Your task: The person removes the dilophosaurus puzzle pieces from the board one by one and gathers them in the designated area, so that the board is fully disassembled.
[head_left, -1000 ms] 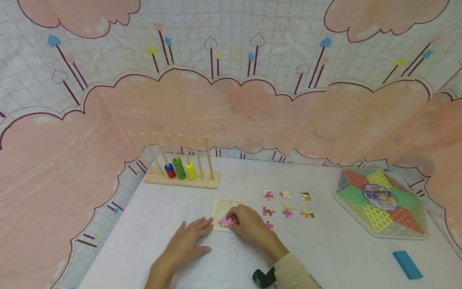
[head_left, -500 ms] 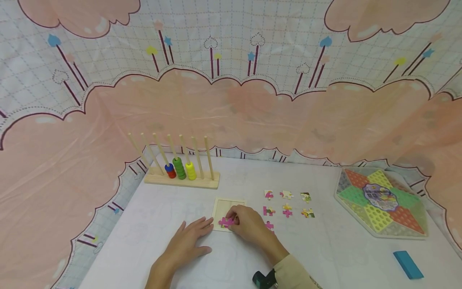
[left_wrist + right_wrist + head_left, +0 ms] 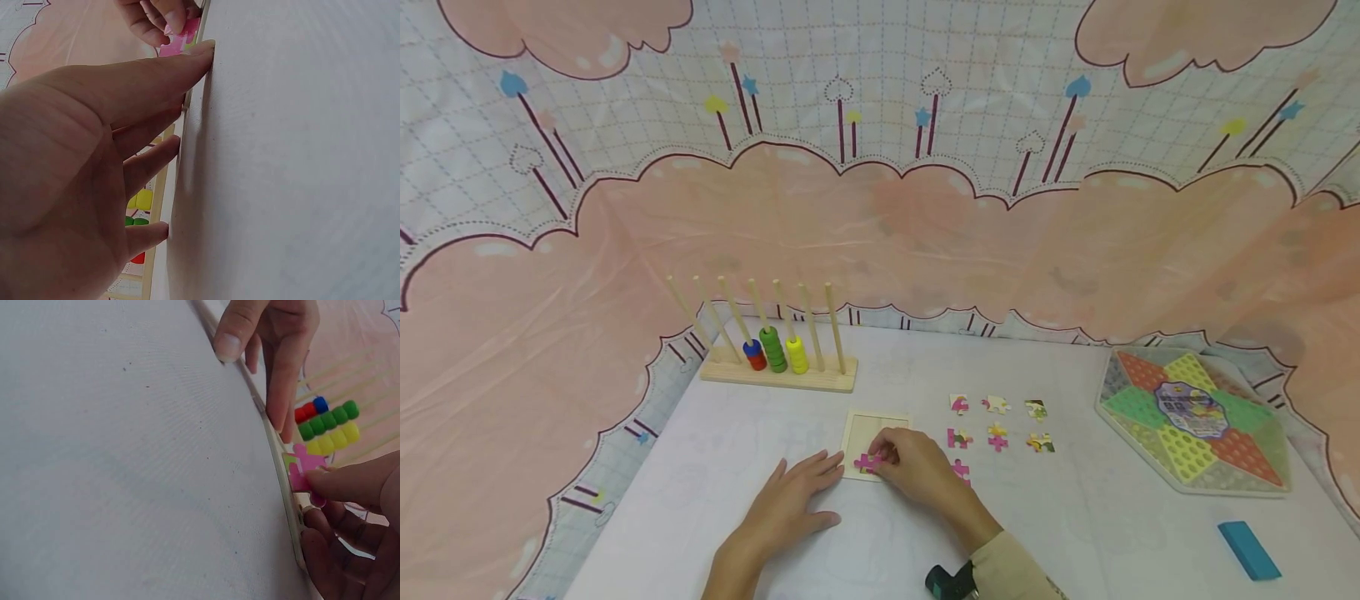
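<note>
A pink jigsaw piece point(image 3: 868, 462) is pinched between the thumb and fingers of my right hand point(image 3: 913, 467), over the near left part of a light wooden puzzle frame point(image 3: 880, 416). In the right wrist view the pink piece point(image 3: 306, 467) stands tilted above the frame's edge, with my thumb against its face. My left hand point(image 3: 797, 498) lies with fingers outstretched on the table, its fingertips at the frame's left edge. The left wrist view shows that left hand point(image 3: 69, 150) spread, its thumb apart from the other fingers. Part of the frame is hidden under my right hand.
Several loose jigsaw pieces point(image 3: 997, 437) lie in rows right of the frame. A wooden bead abacus point(image 3: 778, 380) stands at the back left. To the right are a hexagonal box of coloured pieces point(image 3: 1191, 421) and a blue block point(image 3: 1248, 550).
The pink piece has tilted and shifted slightly in my right hand's fingers, which have moved a little. My left hand stays where it was.
</note>
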{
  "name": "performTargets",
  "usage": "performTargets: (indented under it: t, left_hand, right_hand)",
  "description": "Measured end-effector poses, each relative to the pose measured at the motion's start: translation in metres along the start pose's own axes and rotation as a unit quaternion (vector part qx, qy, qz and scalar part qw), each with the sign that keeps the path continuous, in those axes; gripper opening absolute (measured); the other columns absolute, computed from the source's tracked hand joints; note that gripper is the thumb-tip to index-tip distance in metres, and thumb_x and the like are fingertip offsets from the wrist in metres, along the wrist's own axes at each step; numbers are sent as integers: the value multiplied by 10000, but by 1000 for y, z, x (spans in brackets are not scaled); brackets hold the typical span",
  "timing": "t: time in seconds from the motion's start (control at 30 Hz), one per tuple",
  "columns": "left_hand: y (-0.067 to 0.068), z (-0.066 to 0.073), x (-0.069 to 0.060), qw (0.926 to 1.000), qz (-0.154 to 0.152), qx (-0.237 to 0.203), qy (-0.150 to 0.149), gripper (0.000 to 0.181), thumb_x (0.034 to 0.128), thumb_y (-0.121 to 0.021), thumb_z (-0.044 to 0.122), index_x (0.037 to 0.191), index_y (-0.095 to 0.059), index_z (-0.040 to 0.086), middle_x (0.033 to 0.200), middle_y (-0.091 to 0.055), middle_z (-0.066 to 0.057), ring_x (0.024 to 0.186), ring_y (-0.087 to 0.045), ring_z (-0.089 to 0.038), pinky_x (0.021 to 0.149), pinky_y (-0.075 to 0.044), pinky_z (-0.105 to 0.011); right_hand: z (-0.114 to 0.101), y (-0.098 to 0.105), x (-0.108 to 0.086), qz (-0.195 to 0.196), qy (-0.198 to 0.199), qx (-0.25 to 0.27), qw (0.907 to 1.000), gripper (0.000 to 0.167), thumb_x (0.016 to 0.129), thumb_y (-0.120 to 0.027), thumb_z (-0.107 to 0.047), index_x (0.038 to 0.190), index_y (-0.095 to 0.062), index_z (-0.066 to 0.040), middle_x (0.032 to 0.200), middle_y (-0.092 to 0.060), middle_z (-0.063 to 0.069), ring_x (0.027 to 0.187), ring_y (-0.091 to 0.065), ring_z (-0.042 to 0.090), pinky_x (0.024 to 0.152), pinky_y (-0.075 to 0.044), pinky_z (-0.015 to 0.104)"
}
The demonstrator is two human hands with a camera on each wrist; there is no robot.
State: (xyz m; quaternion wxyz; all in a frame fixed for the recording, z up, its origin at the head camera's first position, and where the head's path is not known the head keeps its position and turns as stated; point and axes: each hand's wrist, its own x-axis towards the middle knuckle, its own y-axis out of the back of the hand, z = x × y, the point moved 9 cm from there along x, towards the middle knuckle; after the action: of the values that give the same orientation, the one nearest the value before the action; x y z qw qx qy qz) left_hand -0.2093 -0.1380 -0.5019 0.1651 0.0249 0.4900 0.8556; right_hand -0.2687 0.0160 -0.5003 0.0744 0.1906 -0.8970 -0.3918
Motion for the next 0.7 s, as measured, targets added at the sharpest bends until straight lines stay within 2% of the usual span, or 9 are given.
performTargets:
  t: [0.23, 0.37, 0.53, 0.7]
  left_hand:
    - [0, 0, 0, 10000, -5, 9, 1, 645, 793, -860, 254, 1379, -638, 98, 1561, -535, 5, 1500, -437, -311, 1194, -196, -767]
    - [-1, -1, 2, 9999, -55, 42, 74, 656, 789, -865, 269, 1384, -638, 112, 1564, -531, 13, 1503, -434, -304, 1194, -193, -768]
    - [-1, -2, 3, 9998, -103, 89, 125, 653, 792, -865, 281, 1385, -640, 123, 1566, -527, 23, 1504, -433, -305, 1192, -196, -769]
    - [-2, -2, 3, 9997, -100, 105, 179, 644, 795, -864, 276, 1381, -645, 127, 1563, -531, 33, 1504, -434, -302, 1197, -201, -762]
  right_hand:
    - [0, 2, -1, 17, 52, 85, 9999, 84, 898, -781, -150, 953, -726, -183, 795, -629, -77, 722, -519, 51, 666, -462, 161]
    - [4, 2, 0, -45, -74, 254, 9996, 78, 912, -770, -168, 974, -730, -194, 831, -647, -73, 762, -542, 68, 682, -482, 158]
    - [7, 6, 1, -124, -214, 819, 9963, 72, 935, -743, -163, 1005, -732, -175, 896, -684, -40, 806, -593, 92, 638, -520, 159]
    - [7, 21, 0, -92, -379, 1484, 9882, 86, 956, -719, -163, 1041, -713, -147, 976, -694, 11, 793, -654, 131, 628, -589, 211]
